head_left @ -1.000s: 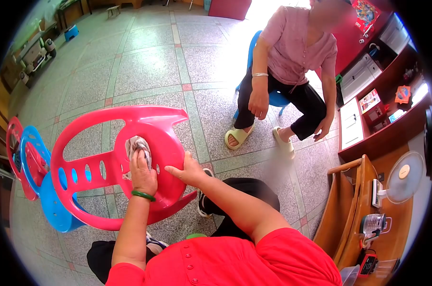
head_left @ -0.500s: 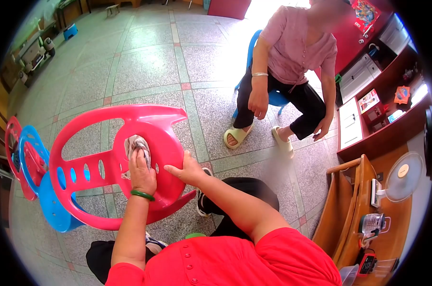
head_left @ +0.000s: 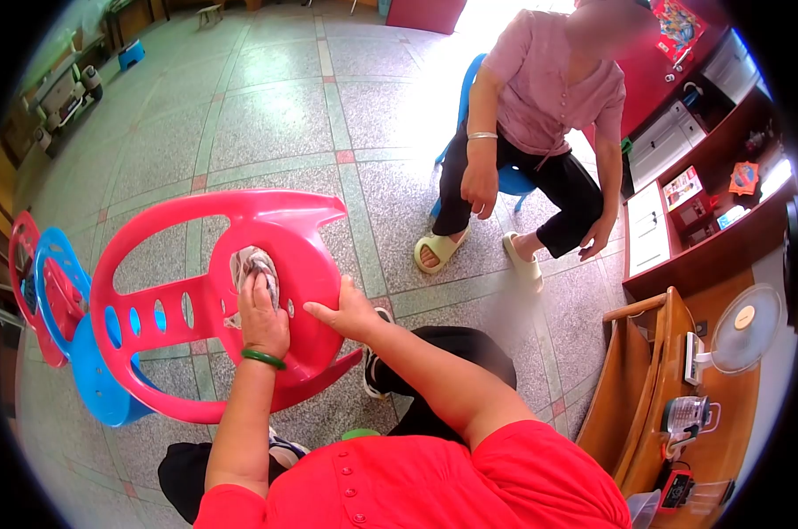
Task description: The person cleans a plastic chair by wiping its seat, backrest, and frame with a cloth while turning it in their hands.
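Note:
A pink-red plastic chair (head_left: 306, 264) is tipped in front of me, its slotted back pointing left and its seat facing me. My left hand (head_left: 265, 326), with a green bangle at the wrist, presses a crumpled patterned cloth (head_left: 256, 261) onto the seat; its fingers are closed over the cloth's lower part. At the seat's right edge, my right hand (head_left: 353, 313) grips the rim, thumb on the face of the seat and the other fingers partly hidden behind the edge.
Blue (head_left: 103, 379) and red plastic chairs (head_left: 24, 238) stand at the left. Opposite me a person (head_left: 553, 97) sits on a blue chair (head_left: 515, 182). On the right, a wooden cabinet (head_left: 632, 397) carries a fan (head_left: 744, 317) and a glass jug (head_left: 688, 413).
Almost nothing differs. The view has shifted very slightly, and both hands keep their places on the cloth and the chair.

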The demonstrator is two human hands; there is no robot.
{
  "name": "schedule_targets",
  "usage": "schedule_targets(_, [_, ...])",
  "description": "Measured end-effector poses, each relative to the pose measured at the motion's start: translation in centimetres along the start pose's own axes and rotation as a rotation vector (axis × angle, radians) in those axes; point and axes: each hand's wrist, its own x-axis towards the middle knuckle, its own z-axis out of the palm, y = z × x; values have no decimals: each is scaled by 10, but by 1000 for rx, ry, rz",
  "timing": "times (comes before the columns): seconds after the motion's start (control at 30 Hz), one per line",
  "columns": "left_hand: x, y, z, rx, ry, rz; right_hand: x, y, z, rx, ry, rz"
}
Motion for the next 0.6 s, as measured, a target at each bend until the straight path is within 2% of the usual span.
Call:
schedule_targets(0.13, [0, -1, 2, -4, 16, 12, 2, 4, 2, -1, -1, 4])
schedule_targets(0.23, [-1, -6, 6, 41, -25, -15, 8, 13, 7, 29, 69, -70])
schedule_targets(0.3, [-7, -17, 14, 103, -12, 52, 3, 7, 7, 36, 97, -79])
schedule_targets(0.33, [-4, -29, 26, 148, 36, 73, 11, 4, 3, 160, 39, -383])
schedule_targets(0.37, [-2, -27, 22, 95, 23, 62, 14, 14, 10, 127, 56, -213])
schedule_targets(0.4, [2, -16, 15, 65, 46, 67, 16, 20, 9, 71, 54, -167])
schedule_targets(0.43, [5, -9, 10, 60, 41, 67, 5, 4, 1, 183, 55, -72])
schedule_targets(0.47, [6, -9, 11, 10, -4, 30, 9, 9, -1, 98, 48, -164])
schedule_targets(0.5, [6, -8, 10, -10, 25, 48, 15, 17, 3, 90, 66, -121])
schedule_targets(0.53, [3, -11, 10, -40, 4, 45, 20, 26, 9, 110, 92, -194])
schedule_targets(0.6, [3, -17, 3, -97, 6, 16, 22, 25, 11, 222, 35, -123])
